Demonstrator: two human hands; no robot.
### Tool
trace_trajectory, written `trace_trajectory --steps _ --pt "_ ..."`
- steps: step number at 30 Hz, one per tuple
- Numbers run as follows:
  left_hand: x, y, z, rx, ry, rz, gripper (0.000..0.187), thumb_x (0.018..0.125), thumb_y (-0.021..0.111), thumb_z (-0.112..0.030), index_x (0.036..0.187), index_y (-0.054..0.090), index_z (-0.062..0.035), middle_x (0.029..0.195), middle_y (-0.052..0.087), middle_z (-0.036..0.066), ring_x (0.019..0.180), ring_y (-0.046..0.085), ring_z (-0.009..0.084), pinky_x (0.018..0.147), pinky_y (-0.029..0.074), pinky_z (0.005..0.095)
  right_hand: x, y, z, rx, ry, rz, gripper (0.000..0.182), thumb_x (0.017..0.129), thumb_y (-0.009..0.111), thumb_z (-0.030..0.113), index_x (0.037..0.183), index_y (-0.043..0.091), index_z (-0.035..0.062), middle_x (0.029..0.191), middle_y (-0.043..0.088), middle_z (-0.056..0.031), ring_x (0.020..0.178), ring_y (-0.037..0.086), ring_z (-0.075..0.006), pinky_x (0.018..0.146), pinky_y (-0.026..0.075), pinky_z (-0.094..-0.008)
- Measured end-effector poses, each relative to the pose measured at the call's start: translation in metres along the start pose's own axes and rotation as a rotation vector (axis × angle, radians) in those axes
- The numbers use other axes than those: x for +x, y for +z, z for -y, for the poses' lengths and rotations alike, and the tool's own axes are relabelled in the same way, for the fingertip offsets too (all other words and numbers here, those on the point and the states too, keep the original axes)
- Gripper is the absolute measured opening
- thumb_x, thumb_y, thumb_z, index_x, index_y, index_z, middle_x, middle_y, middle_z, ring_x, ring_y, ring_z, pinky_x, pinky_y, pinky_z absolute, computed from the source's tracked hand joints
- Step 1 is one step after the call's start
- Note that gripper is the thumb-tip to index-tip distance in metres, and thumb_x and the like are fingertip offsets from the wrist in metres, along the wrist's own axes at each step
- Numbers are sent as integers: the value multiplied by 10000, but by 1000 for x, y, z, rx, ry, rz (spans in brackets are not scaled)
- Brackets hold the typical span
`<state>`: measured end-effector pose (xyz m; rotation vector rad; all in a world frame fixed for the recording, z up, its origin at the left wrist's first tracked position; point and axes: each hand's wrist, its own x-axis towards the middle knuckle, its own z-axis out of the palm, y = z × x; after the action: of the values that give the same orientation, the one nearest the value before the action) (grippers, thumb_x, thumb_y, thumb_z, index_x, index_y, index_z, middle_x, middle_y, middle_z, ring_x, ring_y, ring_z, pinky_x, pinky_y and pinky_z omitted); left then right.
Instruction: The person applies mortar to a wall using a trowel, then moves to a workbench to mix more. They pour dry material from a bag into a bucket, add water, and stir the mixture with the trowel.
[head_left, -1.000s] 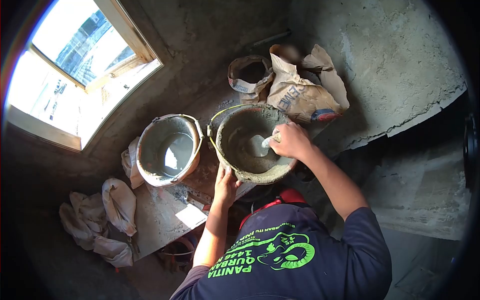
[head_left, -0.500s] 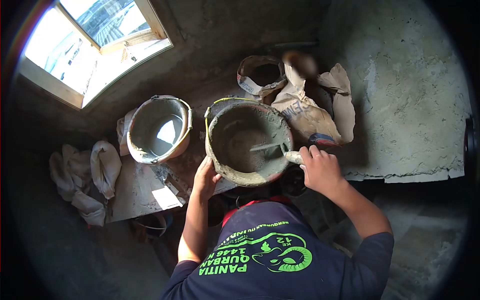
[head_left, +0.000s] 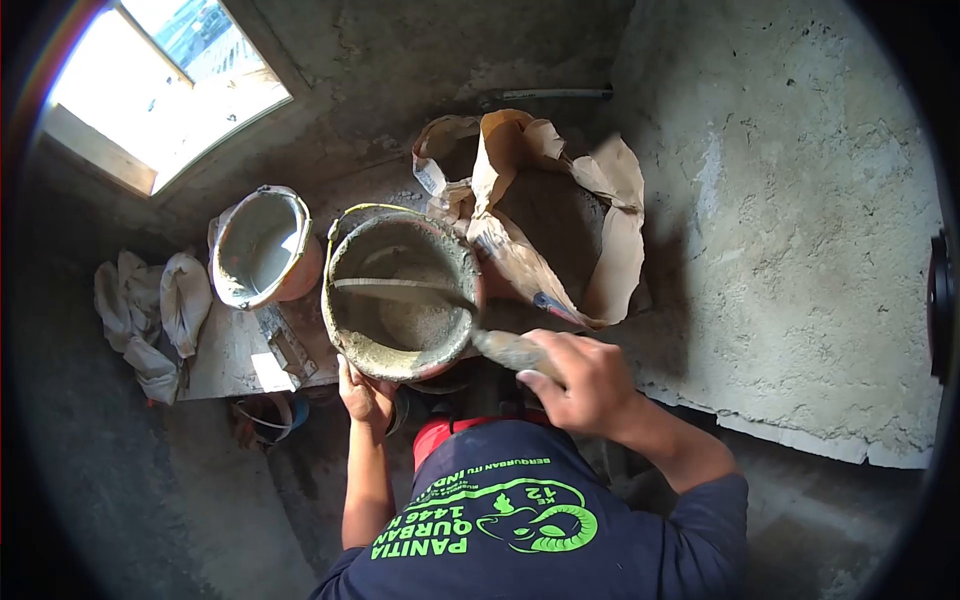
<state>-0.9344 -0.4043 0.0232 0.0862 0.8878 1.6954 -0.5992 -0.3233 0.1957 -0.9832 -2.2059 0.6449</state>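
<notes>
Near the middle of the view a cement-crusted bucket [head_left: 400,366] with a yellowish handle tilts toward me, grey material inside. My left hand [head_left: 366,396] grips its lower rim from beneath, fingers partly hidden under the bucket. My right hand [head_left: 580,385] is closed round the handle of a trowel [head_left: 510,350], at the bucket's lower right. The tool's blade reaches over the bucket's opening and is smeared by motion.
A second bucket [head_left: 297,278] with water-like liquid stands to the left. Behind right is an open paper cement bag [head_left: 620,255]. White cloth sacks [head_left: 185,305] lie far left. A rough wall [head_left: 800,230] rises on the right.
The view has shifted, so the buckets and bag appear further left. My right hand has drawn back from the bucket's rim with the trowel, whose blade now lies higher across the opening.
</notes>
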Motion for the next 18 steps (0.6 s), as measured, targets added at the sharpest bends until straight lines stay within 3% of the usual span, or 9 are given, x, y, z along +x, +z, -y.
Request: trace_trajectory --steps 2,4,8,10,12,14,15,18 --pt "-1 -16 3 32 9 19 566 1075 321 -510 1396 521 -89 1351 615 116 1220 600 343 1004 501 559 -1 -40 -1 -5 -71 -137 394 883 718 203 1187 621 -28 945 702 -222 805 700 -408 703 573 -452" --pt "-4 -3 6 33 16 -5 560 1076 325 -499 1430 486 -96 1384 593 116 1225 600 348 994 514 559 -6 -67 -4 -77 68 -232 369 898 671 171 1188 608 -49 1030 681 -265 909 681 -446 786 543 -474" --pt "-10 -1 10 29 4 17 592 1074 314 -510 1489 416 -101 1469 514 139 1269 572 368 966 535 582 -10 -83 -43 -118 242 -202 438 908 658 220 1248 556 -36 1052 672 -280 928 660 -490 815 529 -509" --pt "-11 -5 11 64 37 26 623 1067 308 -528 1513 380 -99 1478 501 147 1288 551 387 952 534 623 -6 -79 -59 -406 438 -58 469 905 669 235 1272 537 -26 1079 678 -271 897 663 -498 795 535 -522" --pt "-11 -5 11 35 26 13 635 1061 311 -535 1522 359 -100 1480 495 155 1286 550 401 920 545 645 5 -69 -69 -458 341 -75 447 904 675 247 1246 543 -8 1029 692 -249 859 678 -482 759 553 -526" --pt "-12 -3 12 66 46 -7 631 1061 317 -533 1520 363 -103 1482 493 156 1282 554 398 905 559 630 15 -56 -73 -679 399 116 387 911 662 235 1207 552 10 947 696 -225 848 703 -431 729 574 -506" --pt "-11 -3 11 43 32 1 631 1060 317 -534 1522 364 -107 1483 492 156 1283 554 396 897 563 622 21 -49 -75 -814 339 112 352 887 661 195 1148 564 -21 893 695 -189 819 725 -374 710 594 -469" --pt "-11 -6 5 41 4 28 633 1061 308 -537 1523 366 -108 1474 503 154 1267 567 394 880 570 610 49 -28 -86 -985 430 177 319 838 645 124 1110 593 -34 931 708 -229 835 728 -361 682 595 -445"
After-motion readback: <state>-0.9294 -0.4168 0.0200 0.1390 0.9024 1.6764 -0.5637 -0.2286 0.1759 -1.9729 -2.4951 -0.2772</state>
